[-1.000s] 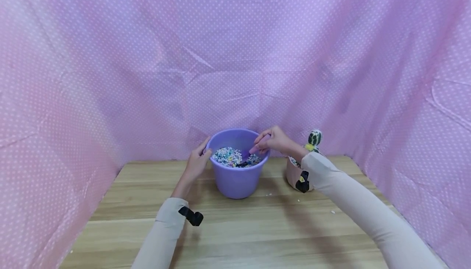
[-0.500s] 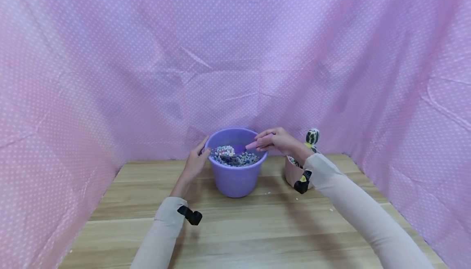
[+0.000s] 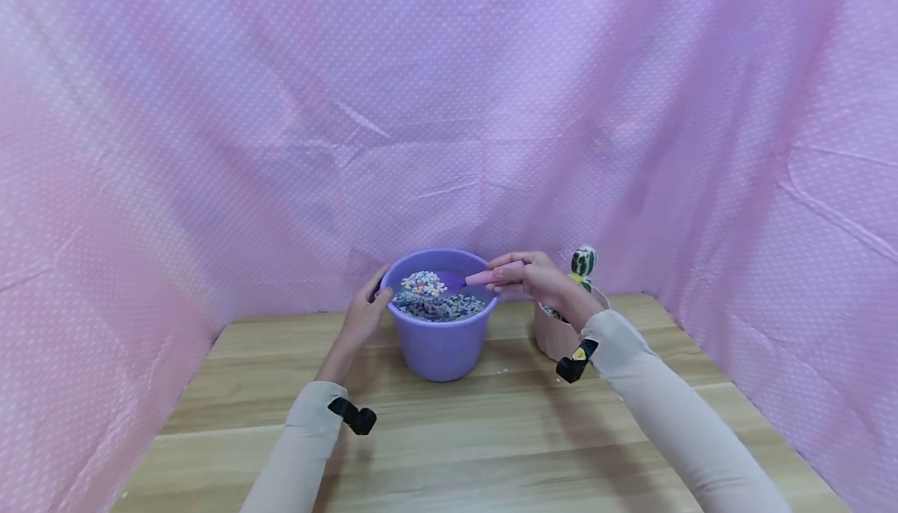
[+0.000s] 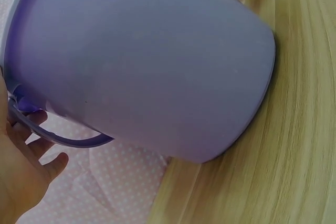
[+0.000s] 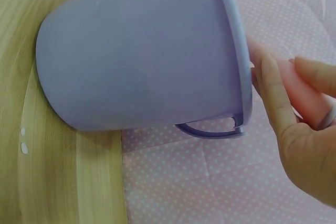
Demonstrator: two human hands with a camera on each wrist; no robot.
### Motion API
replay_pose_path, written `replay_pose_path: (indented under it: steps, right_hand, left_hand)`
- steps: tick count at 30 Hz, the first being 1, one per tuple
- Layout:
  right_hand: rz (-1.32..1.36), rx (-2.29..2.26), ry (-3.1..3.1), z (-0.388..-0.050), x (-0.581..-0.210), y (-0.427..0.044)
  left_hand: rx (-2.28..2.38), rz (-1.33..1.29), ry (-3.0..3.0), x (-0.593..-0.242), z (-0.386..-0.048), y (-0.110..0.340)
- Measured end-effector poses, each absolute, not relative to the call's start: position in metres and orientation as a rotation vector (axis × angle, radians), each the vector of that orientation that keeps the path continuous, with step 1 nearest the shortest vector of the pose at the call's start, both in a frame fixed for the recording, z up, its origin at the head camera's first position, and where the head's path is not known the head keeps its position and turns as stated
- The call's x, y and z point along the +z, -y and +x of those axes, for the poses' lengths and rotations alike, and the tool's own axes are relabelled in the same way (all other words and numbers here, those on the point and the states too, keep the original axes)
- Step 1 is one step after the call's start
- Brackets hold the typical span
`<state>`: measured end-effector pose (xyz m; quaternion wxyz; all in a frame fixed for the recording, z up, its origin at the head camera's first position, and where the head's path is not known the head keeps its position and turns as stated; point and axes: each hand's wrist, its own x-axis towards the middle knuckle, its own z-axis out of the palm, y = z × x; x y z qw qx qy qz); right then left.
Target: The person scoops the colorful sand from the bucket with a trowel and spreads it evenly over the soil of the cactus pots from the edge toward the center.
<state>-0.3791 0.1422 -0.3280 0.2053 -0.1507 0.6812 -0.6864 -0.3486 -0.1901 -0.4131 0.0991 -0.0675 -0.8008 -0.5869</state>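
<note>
A purple bucket (image 3: 443,351) stands upright on the wooden table, with small coloured pebbles (image 3: 452,309) inside. My left hand (image 3: 363,318) grips its left rim, thumb over the edge and fingers outside. In the left wrist view those fingers lie by the bucket's side handle (image 4: 79,142). My right hand (image 3: 536,279) holds a small trowel (image 3: 479,277) by its pink handle over the right rim. The trowel's purple blade carries a heap of white and coloured pebbles (image 3: 424,284) above the rest. In the right wrist view, fingers and thumb pinch the pink handle (image 5: 304,95).
Right of the bucket, partly behind my right wrist, stands a pinkish pot (image 3: 550,334) holding a green-and-white cactus-like plant (image 3: 582,262). A few loose white pebbles (image 5: 23,148) lie on the table (image 3: 435,443). Pink dotted cloth (image 3: 421,107) hangs behind and at both sides.
The trowel has come up out of the pebbles, its blade now heaped, and its handle has tipped closer to level. My left hand keeps its grip on the bucket rim.
</note>
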Motion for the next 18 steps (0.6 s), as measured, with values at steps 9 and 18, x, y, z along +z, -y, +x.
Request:
replay_pose_path:
  steps: [9,18]
  right_hand:
    - [-0.425,-1.978,-1.93,-0.368,-0.32,-0.145]
    - [-0.428,-1.998,-1.939,-0.361,-0.304,-0.146]
  left_hand:
    - [-1.754,-0.24,2.415,-0.414,-0.348,0.194]
    - [-1.936,-0.338,2.324,-0.415,-0.356,0.194]
